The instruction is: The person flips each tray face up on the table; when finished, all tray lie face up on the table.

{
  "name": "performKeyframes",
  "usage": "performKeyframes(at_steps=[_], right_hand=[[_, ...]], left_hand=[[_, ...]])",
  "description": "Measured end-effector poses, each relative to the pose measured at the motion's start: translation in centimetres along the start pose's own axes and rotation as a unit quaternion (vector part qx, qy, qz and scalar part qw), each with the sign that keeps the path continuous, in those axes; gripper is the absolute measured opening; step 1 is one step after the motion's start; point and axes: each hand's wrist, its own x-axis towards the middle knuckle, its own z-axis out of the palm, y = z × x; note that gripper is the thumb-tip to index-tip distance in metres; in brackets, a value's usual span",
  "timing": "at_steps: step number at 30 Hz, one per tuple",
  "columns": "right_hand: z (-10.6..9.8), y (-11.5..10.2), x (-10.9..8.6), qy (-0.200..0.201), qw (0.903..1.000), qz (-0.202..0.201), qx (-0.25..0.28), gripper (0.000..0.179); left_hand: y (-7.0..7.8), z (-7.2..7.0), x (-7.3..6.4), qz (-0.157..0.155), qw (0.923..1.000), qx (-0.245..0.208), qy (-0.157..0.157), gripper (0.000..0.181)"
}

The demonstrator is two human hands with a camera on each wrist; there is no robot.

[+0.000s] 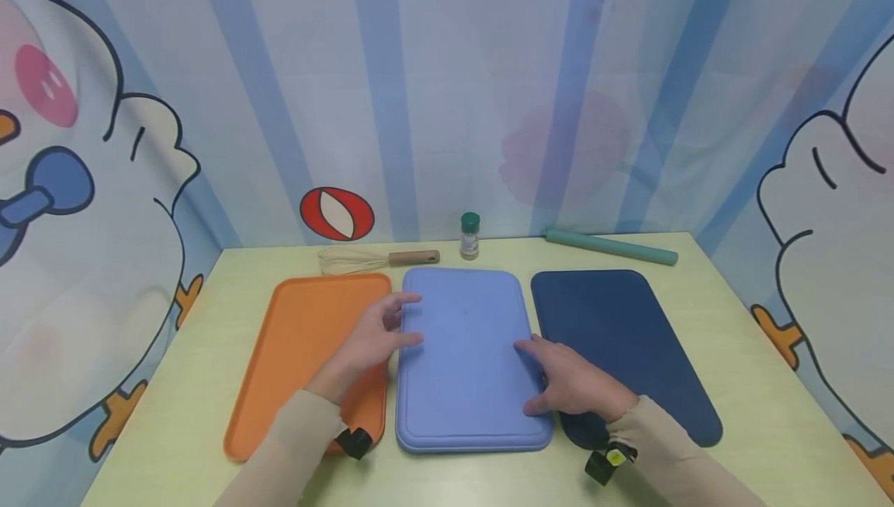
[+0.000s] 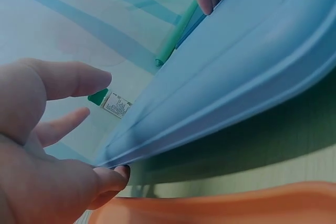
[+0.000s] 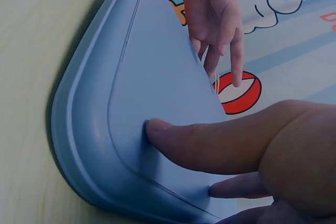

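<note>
A periwinkle-blue tray (image 1: 461, 367) with rounded corners lies in the middle of the table. At its left edge is my left hand (image 1: 373, 336), thumb and fingers spread apart. In the left wrist view, lower fingertips (image 2: 121, 177) of that hand meet the tray's rim, while its upper digits stand off the surface. My right hand (image 1: 576, 383) is at the tray's right edge. Its thumb (image 3: 184, 140) rests on the flat top near a corner in the right wrist view, and a fingertip touches the top farther along. Neither hand is curled round the tray.
An orange tray (image 1: 324, 297) lies on the left, partly under my left arm. To the right is a navy tray (image 1: 615, 336). Along the back are a whisk (image 1: 412, 258), a green-capped spice jar (image 1: 470, 237) and a green rolling pin (image 1: 611, 247). A printed curtain (image 1: 461, 88) hangs behind.
</note>
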Motion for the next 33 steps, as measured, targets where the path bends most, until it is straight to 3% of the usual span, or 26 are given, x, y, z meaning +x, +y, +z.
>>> performKeyframes(at_steps=[6, 18, 33], right_hand=[[0.0, 0.0, 0.0, -0.001, 1.0000, -0.004, 0.007, 0.094], [-0.2, 0.1, 0.2, 0.000, 0.9998, 0.001, 0.018, 0.098], [-0.4, 0.3, 0.1, -0.003, 0.9980, -0.022, 0.059, 0.094]], left_hand=[[0.2, -0.1, -0.1, -0.022, 0.9997, 0.002, -0.003, 0.059], [-0.3, -0.9, 0.1, -0.010, 0.9981, -0.050, -0.035, 0.064], [0.1, -2.1, 0.2, 0.000, 0.9995, -0.022, -0.021, 0.058]])
